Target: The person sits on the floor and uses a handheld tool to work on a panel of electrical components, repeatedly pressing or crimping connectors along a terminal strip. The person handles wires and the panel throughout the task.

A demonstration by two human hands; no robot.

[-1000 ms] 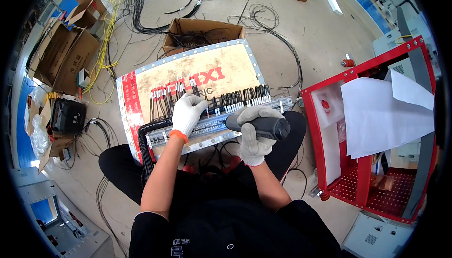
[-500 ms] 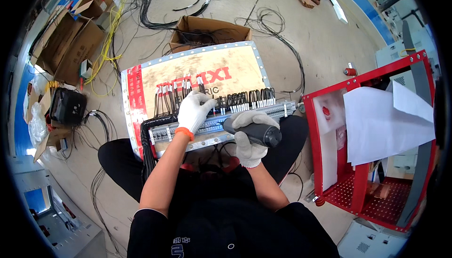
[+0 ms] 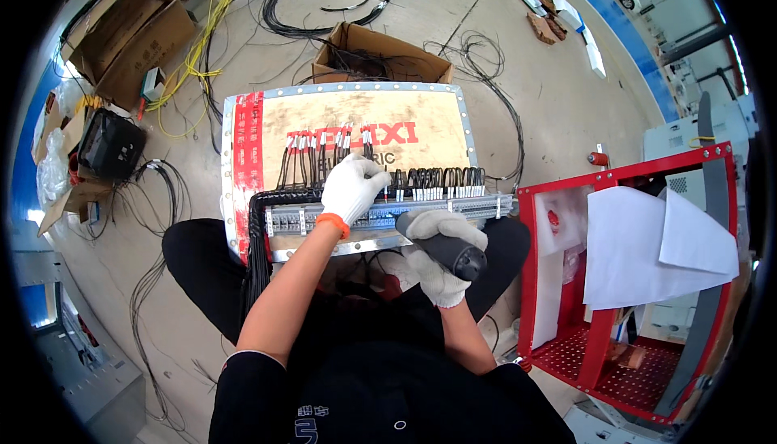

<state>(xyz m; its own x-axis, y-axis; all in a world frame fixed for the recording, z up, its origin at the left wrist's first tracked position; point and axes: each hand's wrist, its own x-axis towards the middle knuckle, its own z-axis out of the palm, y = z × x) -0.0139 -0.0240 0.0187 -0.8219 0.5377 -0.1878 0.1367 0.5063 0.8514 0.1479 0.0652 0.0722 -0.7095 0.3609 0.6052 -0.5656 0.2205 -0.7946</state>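
My left hand [image 3: 350, 189], in a white glove with an orange cuff, pinches a thin black wire at the middle of a long grey terminal strip [image 3: 484, 207]. My right hand [image 3: 442, 284], also gloved, wraps round a dark cylindrical power screwdriver [image 3: 447, 252], its front end against or just over the strip; the tip is hidden. Right of my left hand, a row of looped black wires [image 3: 445, 178] with white sleeves meets the strip. Left of it, several black wires [image 3: 303, 161] with white-sleeved ends stand free. A thick black wire bundle [image 3: 256, 258] bends round the strip's left end.
The strip lies on a metal-edged wooden box [image 3: 429, 112] between my knees. Beyond it stands an open carton [image 3: 344, 39] with black cables. A red metal frame [image 3: 526, 274] with white sheets [image 3: 631, 250] is at the right. Cartons [image 3: 150, 51] and a black case [image 3: 113, 144] sit left.
The view has shifted slightly, so the box and strip appear a little lower and further right. Both hands keep their places at the strip, the right still gripping the screwdriver.
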